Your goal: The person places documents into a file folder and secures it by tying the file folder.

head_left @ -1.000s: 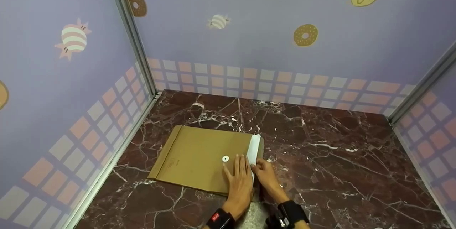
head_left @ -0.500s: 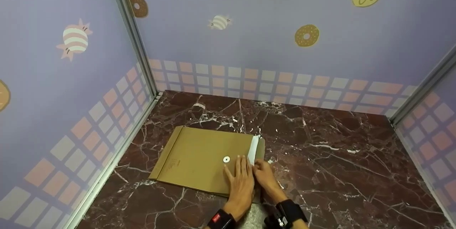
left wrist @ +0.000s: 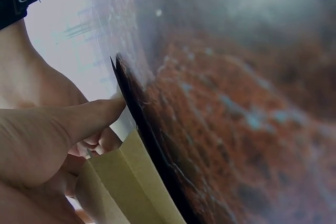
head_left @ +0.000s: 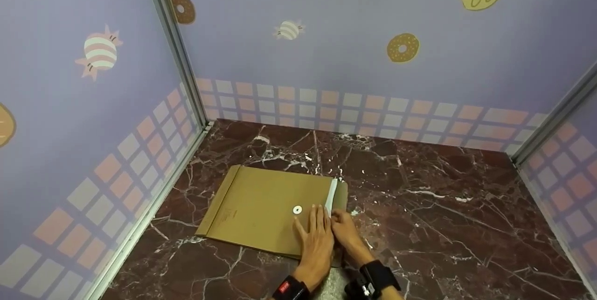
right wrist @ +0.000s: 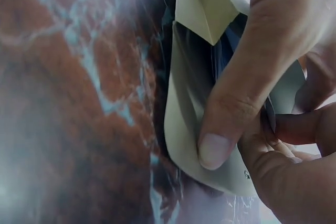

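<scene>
A tan paper document envelope (head_left: 266,202) with a white round button (head_left: 297,209) lies flat on the marbled surface. From its right-hand opening sticks a narrow strip of white paper (head_left: 331,192). My left hand (head_left: 317,244) rests on the envelope beside the opening, fingers straight; its thumb (right wrist: 226,119) lies on the envelope's lower flap (right wrist: 184,114) in the right wrist view. Close against it, my right hand (head_left: 345,230) pinches the paper's edge with curled fingers. In that same view the opening gapes at the corner (right wrist: 207,14), and layers inside look dark.
The dark red marbled surface (head_left: 433,216) extends round the envelope. Lilac walls with printed sweets and doughnuts (head_left: 345,57) enclose it at the back, left and right, with a metal corner post (head_left: 175,43) at the back left.
The white paper strip showing at the opening has become narrower, as the paper has slid left into the envelope. My right hand has shifted slightly with it; the left hand stays on the envelope.
</scene>
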A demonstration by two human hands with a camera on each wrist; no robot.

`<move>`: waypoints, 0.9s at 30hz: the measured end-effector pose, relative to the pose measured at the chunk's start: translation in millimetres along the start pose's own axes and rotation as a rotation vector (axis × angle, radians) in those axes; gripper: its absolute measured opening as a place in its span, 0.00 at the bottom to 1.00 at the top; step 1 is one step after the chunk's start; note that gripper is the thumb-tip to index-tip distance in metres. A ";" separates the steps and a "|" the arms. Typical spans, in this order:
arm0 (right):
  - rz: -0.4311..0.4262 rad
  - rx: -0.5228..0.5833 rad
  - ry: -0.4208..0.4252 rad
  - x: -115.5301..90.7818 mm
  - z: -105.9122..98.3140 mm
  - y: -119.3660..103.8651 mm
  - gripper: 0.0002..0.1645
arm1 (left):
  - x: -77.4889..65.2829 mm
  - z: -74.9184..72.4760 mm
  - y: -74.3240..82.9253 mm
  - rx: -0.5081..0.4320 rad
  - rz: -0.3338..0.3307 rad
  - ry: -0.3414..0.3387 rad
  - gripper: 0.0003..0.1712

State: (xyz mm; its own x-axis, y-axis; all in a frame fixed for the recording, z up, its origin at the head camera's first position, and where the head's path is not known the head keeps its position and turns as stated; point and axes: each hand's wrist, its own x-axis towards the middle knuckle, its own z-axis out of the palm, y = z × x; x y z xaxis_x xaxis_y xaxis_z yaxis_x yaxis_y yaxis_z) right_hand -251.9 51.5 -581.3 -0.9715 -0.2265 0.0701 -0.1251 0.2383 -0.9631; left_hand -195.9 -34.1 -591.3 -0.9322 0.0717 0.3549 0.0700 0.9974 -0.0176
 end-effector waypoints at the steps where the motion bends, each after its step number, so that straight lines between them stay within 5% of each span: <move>1: -0.001 -0.008 0.001 1.5 0.3 5.0 0.07 | -0.2 0.1 0.3 0.006 0.002 -0.001 0.43; 8: 0.059 0.033 0.008 3.0 -6.5 11.2 0.11 | -1.0 0.1 1.0 -0.017 -0.022 -0.001 0.49; 16: 0.078 0.081 -0.053 -10.7 -19.8 -22.7 0.10 | -0.5 -1.1 0.7 0.005 -0.026 -0.035 0.45; 27: 0.052 -0.017 -0.037 7.0 -10.9 16.0 0.11 | 0.2 -2.6 0.3 -0.036 -0.024 -0.048 0.46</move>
State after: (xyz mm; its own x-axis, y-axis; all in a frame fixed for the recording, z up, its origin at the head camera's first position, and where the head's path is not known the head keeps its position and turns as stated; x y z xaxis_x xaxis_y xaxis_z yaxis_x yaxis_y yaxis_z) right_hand -262.9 64.0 -593.5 -0.9687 -0.2481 0.0098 -0.0782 0.2671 -0.9605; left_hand -195.1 -33.8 -588.7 -0.9495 0.0492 0.3100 0.0597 0.9979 0.0246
